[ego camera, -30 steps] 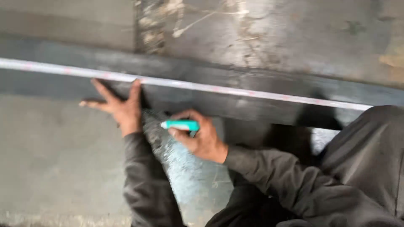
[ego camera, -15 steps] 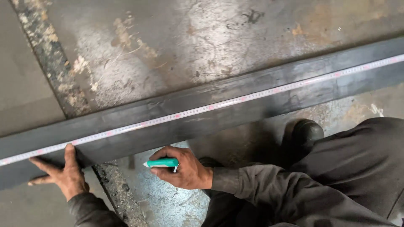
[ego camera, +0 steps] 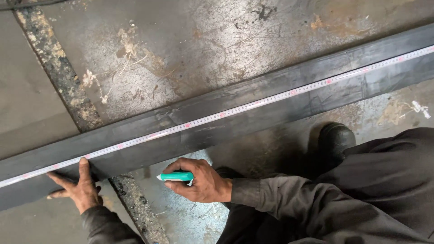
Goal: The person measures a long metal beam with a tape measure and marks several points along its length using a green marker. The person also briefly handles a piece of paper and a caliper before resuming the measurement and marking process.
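A long dark steel bar (ego camera: 253, 113) lies slantwise across the floor. A white measuring tape (ego camera: 235, 110) runs flat along its top face. My left hand (ego camera: 79, 190) presses on the bar's near side at the lower left, fingers spread, with the thumb up at the tape. My right hand (ego camera: 196, 180) grips a teal marker (ego camera: 177, 176), tip pointing left, just below the bar's near edge and apart from the tape.
The floor is stained grey steel plate with a rough rusty seam (ego camera: 58, 72) running from the top left down under the bar. My black boot (ego camera: 335, 140) and dark trouser leg (ego camera: 389, 180) sit at the right, close to the bar.
The view has swung, so the bar now slants up to the right. My left hand has slid left along the bar, away from my right hand. The marker stays in my right hand.
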